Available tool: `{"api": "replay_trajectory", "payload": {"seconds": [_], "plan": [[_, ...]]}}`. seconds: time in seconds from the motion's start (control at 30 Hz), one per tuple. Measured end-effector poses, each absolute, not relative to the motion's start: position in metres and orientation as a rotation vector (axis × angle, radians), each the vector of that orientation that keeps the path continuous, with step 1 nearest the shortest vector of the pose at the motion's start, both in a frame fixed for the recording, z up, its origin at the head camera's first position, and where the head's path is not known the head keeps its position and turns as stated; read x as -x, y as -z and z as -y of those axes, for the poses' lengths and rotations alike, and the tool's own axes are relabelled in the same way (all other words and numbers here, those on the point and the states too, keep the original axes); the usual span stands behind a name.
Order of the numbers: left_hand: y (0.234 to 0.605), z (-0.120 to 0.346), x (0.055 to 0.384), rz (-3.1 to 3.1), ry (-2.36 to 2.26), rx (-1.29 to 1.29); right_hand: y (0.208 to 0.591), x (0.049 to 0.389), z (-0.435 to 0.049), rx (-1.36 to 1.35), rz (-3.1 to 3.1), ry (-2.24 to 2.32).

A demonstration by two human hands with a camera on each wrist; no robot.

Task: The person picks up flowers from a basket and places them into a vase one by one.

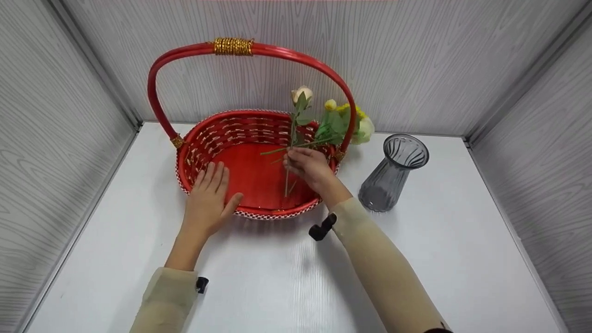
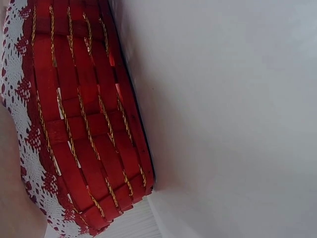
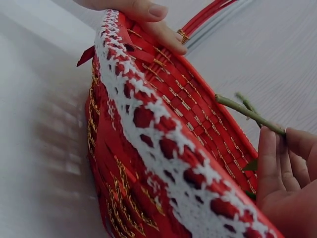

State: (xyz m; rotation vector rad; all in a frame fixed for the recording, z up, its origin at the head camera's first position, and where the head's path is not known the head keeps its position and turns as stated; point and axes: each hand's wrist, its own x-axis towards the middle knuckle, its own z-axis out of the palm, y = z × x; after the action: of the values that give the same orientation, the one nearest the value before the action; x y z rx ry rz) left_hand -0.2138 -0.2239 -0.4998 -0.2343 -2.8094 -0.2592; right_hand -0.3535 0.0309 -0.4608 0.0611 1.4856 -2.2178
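Observation:
A red woven basket [image 1: 240, 129] with a tall arched handle stands on the white table. My left hand [image 1: 208, 203] rests over its near-left rim with fingers straight and thumb spread. Over the basket's right part, my right hand [image 1: 314, 171] pinches the stem of a pale cream rose [image 1: 302, 95] between thumb and fingers. The bloom points up and the stem's lower end hangs inside. The right wrist view shows the cut stem [image 3: 247, 113] at my fingertips. At the basket's right end lie yellow and pale flowers [image 1: 363, 130], partly behind the handle, their stems reaching inward over the rim.
To the right of the basket stands a grey ribbed glass vase [image 1: 383, 185], its flared mouth up. White lace trim [image 3: 148, 119] runs along the basket's rim. Wood-grain panels [image 1: 416, 55] enclose the table at the back and both sides.

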Motion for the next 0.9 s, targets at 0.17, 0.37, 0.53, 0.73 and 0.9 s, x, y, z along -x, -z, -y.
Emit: {"api": "replay_trajectory", "payload": {"seconds": [0.17,0.37,0.53,0.73,0.9], "plan": [[0.5005,0.2235,0.2143,2.829,0.255,0.226,0.4632,0.3557,-0.0297,-0.155,-1.508,2.214],[0.5001,0.2235,0.2138,2.834,0.252,0.222,0.4644,0.3572,-0.0275,-0.222,-1.537,2.179],[0.4981,0.2228,0.2141,2.827,0.265,0.228,0.4638,0.3571,-0.0264,-0.235,-1.686,2.06],[0.498,0.2229,0.214,2.828,0.255,0.221,0.4656,0.36,-0.0241,-0.271,-1.716,2.013],[0.4999,0.2226,0.2131,2.818,0.269,0.222,0.4679,0.363,-0.0251,-0.353,-1.499,2.111]]}}
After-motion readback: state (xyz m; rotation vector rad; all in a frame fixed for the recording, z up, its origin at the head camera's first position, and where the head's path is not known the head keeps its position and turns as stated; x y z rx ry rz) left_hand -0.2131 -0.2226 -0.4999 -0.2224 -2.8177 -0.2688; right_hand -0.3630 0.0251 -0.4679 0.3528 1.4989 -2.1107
